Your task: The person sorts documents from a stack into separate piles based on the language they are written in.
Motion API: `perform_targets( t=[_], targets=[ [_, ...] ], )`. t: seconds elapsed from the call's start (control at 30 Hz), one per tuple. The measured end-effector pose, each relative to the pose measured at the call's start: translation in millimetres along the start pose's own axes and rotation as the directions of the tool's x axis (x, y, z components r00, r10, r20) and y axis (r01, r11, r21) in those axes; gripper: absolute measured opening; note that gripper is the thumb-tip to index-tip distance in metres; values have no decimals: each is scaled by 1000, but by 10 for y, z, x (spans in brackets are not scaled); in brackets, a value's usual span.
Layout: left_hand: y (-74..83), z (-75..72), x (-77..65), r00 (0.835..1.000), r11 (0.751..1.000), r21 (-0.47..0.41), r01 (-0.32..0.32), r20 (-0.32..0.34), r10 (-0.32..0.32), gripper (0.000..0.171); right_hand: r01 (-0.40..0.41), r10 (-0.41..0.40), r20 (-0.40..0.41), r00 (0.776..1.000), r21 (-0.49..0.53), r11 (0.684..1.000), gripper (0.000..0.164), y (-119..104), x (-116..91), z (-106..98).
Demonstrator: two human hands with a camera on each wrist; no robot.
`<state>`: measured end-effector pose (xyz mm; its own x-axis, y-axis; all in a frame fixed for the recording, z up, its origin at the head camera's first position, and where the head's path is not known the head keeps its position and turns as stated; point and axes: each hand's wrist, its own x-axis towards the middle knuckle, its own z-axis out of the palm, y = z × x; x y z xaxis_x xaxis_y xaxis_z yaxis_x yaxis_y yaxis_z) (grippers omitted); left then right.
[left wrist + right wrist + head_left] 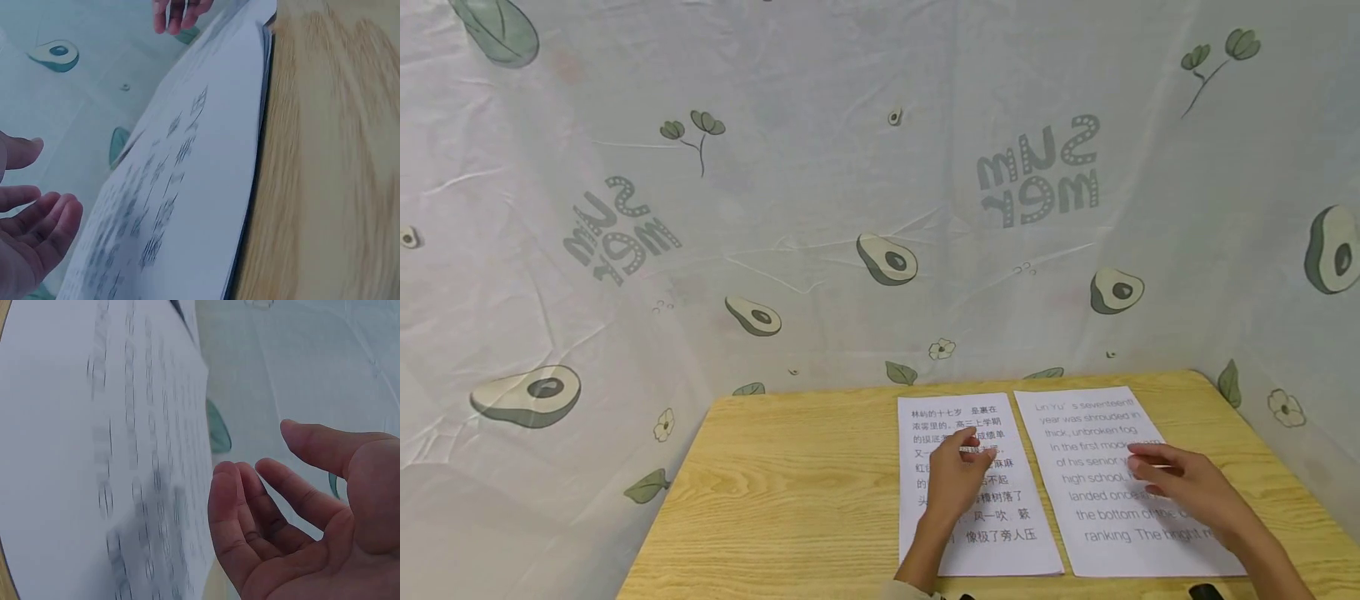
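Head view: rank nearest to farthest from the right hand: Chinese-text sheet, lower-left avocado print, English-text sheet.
1. English-text sheet: directly below the right hand.
2. Chinese-text sheet: next sheet over, to that hand's left.
3. Lower-left avocado print: far left, on the backdrop.

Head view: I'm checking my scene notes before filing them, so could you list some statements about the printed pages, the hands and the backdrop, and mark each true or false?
1. The Chinese page and the English page lie side by side on the table. True.
2. The left hand appears over the Chinese page. True.
3. The left hand grips a pen. False: it holds nothing.
4. In the head view, the English page lies left of the Chinese page. False: it lies to the right.
5. The right hand has its thumb apart from its fingertips. True.
6. The backdrop is plain. False: it carries avocado prints.
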<state>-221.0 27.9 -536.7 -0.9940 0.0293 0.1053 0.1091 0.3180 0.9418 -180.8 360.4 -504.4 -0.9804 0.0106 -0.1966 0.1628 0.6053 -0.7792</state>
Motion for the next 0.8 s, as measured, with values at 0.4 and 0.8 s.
perform_targets(
  t=[0.4, 0.8],
  targets=[
    [-203, -645, 18, 996, 998, 66, -25, -81, 30, 47, 89, -96, 43, 994, 147, 985, 61, -378, 127, 561],
    [-409, -1065, 5, 991, 994, 87, 60, -128, -49, 44, 63, -73, 42, 996, 210, 976, 58, -616, 202, 915]
  ],
)
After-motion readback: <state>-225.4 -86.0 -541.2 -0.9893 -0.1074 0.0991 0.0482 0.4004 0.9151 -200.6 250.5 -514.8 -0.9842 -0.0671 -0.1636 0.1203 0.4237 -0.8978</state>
